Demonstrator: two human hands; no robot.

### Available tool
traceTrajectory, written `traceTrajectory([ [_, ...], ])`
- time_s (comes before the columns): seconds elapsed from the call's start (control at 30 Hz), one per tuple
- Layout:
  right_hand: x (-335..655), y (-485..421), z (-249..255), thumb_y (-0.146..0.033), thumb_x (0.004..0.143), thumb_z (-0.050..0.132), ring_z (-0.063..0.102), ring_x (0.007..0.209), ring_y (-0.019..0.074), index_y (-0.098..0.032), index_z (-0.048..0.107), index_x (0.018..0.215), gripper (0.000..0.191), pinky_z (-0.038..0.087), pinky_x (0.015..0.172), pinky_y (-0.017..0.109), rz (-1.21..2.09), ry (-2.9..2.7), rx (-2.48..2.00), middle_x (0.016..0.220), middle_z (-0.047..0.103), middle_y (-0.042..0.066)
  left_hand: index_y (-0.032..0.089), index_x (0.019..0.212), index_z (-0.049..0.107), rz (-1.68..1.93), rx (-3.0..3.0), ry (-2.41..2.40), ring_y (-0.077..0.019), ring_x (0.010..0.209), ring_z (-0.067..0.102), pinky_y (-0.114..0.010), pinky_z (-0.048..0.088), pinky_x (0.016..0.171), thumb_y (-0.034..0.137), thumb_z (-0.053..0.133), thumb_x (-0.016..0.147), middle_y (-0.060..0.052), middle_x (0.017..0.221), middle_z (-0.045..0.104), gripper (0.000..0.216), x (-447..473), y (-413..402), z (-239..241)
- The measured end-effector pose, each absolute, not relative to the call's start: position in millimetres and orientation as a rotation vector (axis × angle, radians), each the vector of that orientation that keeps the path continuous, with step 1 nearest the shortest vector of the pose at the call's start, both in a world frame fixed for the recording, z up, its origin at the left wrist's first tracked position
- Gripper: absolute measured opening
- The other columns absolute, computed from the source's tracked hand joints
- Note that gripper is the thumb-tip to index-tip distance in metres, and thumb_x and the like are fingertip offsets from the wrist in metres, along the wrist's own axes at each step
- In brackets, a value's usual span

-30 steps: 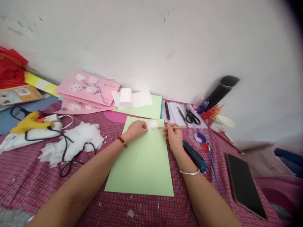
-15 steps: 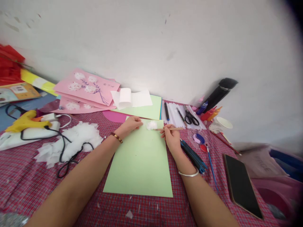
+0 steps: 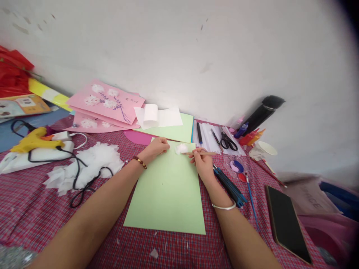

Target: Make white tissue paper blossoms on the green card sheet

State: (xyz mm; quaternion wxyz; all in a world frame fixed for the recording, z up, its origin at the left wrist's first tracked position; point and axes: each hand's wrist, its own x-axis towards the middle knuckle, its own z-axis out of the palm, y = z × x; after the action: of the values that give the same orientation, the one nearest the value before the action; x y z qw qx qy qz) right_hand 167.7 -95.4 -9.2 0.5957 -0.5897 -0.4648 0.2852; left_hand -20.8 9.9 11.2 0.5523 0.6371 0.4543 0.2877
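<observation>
A light green sheet of paper lies on the red checked cloth in front of me. Near its far edge sits a small white tissue puff. My right hand is closed on a thin wooden stick whose tip touches the puff from the right. My left hand rests with fingers curled on the sheet's far left corner, just left of the puff; nothing shows in it.
A yellow glue gun with a black cord and a pile of white tissue pieces lie left. Pink flower cards rest by the wall. Scissors, pens, paint bottles, a paper cup, brushes and a black tablet lie right.
My left hand has drawn back from the tissue puff to the sheet's far left corner. The right hand and stick have shifted slightly left.
</observation>
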Motion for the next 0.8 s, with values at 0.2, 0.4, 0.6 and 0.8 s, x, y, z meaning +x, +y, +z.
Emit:
traceTrajectory([
  [0.2, 167.8, -96.8, -8.7, -0.044, 0.084, 0.054, 0.057, 0.051, 0.0117, -0.019, 0.056, 0.081, 0.025, 0.043, 0.047, 0.023, 0.644, -1.094, -1.363, 0.075, 0.066, 0.001, 0.018, 0.063, 0.044, 0.688, 1.468, 1.034, -0.0048, 0.042, 0.035, -0.019, 0.021, 0.041, 0.019, 0.055, 0.061, 0.005, 0.049, 0.046, 0.012, -22.2, 8.8, 16.2],
  [0.4, 167.2, -95.8, -7.5, -0.043, 0.084, 0.053, 0.056, 0.048, 0.0117, -0.019, 0.055, 0.082, 0.024, 0.043, 0.046, 0.024, 0.648, -1.078, -1.352, 0.073, 0.065, 0.0, 0.018, 0.068, 0.046, 0.626, 1.498, 0.869, -0.0044, 0.041, 0.035, -0.018, 0.023, 0.041, 0.016, 0.058, 0.06, 0.008, 0.05, 0.042, 0.014, -16.9, -0.9, 28.2],
  [0.6, 169.5, -94.0, -8.6, -0.042, 0.083, 0.054, 0.057, 0.047, 0.0128, -0.021, 0.055, 0.081, 0.021, 0.044, 0.046, 0.025, 0.664, -1.075, -1.362, 0.071, 0.065, 0.0, 0.014, 0.074, 0.062, 0.362, 1.854, 0.74, -0.008, 0.048, 0.043, -0.021, 0.033, 0.047, 0.026, 0.058, 0.071, 0.003, 0.056, 0.052, 0.012, 7.0, -21.1, 33.5],
  [0.8, 171.7, -91.3, -13.0, -0.041, 0.083, 0.054, 0.059, 0.048, 0.0142, -0.021, 0.056, 0.082, 0.02, 0.044, 0.045, 0.025, 0.674, -1.056, -1.382, 0.07, 0.067, 0.001, 0.015, 0.068, 0.065, 0.534, 2.293, 0.931, -0.0147, 0.067, 0.056, -0.024, 0.04, 0.062, 0.015, 0.05, 0.072, -0.003, 0.072, 0.065, 0.015, 20.2, -15.1, 14.4],
])
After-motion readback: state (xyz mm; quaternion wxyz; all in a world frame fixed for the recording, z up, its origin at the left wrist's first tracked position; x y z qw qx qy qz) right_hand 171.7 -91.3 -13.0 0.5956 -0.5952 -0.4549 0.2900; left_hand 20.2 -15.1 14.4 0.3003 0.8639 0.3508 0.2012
